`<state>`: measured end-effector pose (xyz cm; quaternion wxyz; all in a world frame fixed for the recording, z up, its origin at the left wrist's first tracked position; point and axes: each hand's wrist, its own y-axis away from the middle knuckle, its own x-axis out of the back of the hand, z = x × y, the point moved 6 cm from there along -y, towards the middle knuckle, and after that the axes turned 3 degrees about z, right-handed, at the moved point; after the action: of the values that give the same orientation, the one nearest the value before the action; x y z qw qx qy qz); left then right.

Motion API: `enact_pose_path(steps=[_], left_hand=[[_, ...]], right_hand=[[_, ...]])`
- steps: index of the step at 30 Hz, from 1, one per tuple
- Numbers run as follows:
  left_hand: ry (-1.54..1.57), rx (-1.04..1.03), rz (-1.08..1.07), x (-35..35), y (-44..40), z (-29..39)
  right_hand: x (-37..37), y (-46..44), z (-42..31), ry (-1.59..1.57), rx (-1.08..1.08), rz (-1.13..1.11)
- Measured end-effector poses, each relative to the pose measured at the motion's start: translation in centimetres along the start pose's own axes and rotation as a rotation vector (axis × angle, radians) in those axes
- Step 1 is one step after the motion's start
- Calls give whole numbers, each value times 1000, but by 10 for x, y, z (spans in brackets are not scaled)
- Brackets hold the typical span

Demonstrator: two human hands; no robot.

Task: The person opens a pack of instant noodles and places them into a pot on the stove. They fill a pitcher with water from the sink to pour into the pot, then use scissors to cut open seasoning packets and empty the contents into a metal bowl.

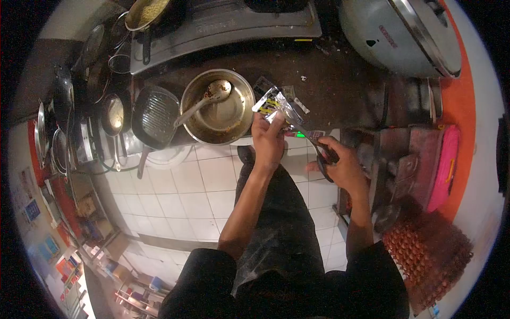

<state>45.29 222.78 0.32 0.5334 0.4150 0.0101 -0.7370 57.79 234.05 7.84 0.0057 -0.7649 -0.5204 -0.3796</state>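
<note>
My left hand [268,137] pinches a shiny silver seasoning sachet [272,102] with yellow and black marks, just right of a metal bowl [217,135]. In my right hand [342,164] is a pair of scissors [308,133], fingers in the dark handles and blades pointing up-left at the sachet. The blade tips reach the foil; whether they have cut it I cannot tell. A metal spoon [218,91] rests inside the bowl, its handle over the left rim, with brown residue on both. Small torn packets [288,92] lie on the counter beyond the sachet.
Left of the bowl sits a ridged square grill pan [155,117]. A gas stove [223,32] with a pan of yellow food [146,13] stands at the back. A large rice cooker [393,37] is back right. Stacked egg trays [425,255] stand low right.
</note>
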Motion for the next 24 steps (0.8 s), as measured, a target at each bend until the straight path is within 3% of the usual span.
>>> enact_pose_path(steps=[9,24], left_hand=[[-29,-70,-58,-6,-1,-1],[74,229,-197,-21,-7,-63]], right_hand=[[7,3,-4,92,0,55],[11,-7,34,117,-91,228]])
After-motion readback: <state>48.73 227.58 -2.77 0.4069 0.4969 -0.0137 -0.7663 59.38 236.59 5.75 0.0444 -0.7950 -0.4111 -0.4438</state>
